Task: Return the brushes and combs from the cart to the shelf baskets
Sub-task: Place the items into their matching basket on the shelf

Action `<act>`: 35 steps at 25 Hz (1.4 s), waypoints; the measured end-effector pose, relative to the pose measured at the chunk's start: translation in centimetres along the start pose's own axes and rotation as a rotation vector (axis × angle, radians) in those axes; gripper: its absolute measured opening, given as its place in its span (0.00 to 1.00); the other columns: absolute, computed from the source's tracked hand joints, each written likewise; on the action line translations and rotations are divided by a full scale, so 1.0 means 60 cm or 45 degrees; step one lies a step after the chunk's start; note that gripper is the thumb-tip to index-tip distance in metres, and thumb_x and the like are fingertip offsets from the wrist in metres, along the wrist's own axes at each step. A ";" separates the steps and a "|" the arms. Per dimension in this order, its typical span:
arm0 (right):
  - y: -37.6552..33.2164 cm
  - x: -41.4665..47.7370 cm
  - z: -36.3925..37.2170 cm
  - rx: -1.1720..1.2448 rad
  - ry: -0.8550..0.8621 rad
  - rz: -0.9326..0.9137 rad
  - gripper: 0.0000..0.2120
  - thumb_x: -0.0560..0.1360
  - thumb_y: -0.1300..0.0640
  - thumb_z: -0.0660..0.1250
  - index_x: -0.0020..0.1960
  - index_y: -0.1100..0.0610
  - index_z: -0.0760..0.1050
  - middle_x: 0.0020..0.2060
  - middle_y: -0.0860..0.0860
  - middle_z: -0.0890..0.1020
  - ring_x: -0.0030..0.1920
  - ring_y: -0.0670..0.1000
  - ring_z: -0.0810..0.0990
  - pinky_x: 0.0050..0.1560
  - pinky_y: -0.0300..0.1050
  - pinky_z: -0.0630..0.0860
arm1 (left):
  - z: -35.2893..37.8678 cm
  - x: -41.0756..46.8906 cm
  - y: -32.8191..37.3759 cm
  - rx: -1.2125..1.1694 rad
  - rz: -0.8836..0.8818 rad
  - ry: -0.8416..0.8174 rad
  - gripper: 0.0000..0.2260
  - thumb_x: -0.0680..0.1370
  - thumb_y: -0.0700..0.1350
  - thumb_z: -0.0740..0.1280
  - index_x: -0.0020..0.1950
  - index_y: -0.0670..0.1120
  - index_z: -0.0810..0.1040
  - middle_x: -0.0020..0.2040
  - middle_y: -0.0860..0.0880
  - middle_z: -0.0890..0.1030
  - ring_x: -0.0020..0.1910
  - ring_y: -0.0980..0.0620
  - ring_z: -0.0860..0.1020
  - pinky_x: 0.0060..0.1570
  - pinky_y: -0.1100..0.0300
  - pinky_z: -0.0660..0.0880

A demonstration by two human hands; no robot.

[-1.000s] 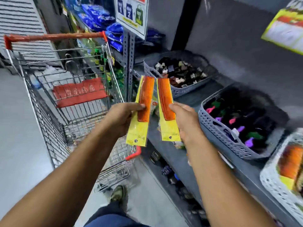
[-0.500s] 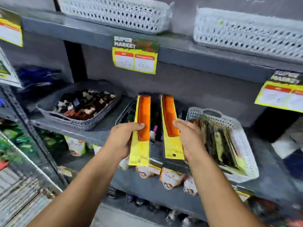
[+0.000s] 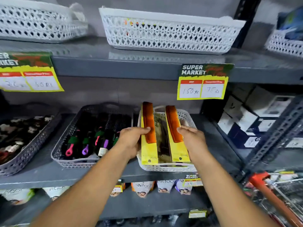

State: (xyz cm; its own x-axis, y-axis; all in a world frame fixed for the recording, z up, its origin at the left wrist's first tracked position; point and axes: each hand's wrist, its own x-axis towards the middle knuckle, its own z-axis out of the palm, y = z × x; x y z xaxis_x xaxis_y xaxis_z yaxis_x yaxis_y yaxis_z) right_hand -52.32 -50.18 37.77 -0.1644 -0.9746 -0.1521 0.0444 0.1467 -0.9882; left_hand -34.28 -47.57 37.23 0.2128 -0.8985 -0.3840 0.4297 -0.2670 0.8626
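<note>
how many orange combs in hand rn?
2. One orange comb in the left hand, one in the right hand, both over the white basket; more may lie inside.

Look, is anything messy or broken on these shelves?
Nothing stands out. Each hand, left and right, holds an intact carded orange comb over the white basket; brushes lie tidily in the grey basket.

You face a grey metal shelf [image 3: 147,69] with a grey wall [image 3: 98,90] behind it. Two yellow price signs hang from the shelf edge, one on your left [image 3: 29,79] and one on your right [image 3: 203,82]. A dark post with holes [image 3: 277,133] leans on the right, with white boxes [image 3: 255,115] stacked beside it. Lower down you see packets [image 3: 142,189] in a row.
</note>
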 end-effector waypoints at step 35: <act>0.081 0.153 -0.021 -1.777 -0.139 -0.373 0.14 0.76 0.61 0.60 0.58 0.58 0.77 0.56 0.59 0.79 0.55 0.61 0.79 0.52 0.53 0.79 | 0.155 0.119 -0.096 1.535 0.200 0.467 0.10 0.74 0.49 0.67 0.48 0.42 0.78 0.49 0.42 0.84 0.46 0.44 0.82 0.40 0.59 0.72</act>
State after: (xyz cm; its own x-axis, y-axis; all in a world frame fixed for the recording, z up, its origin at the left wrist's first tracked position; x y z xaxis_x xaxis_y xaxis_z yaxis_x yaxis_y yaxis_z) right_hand -54.85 -58.18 31.56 0.0799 -0.9968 -0.0041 -0.9762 -0.0774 -0.2026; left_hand -43.38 -55.68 32.58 0.5012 -0.8517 -0.1527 -0.6491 -0.4868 0.5846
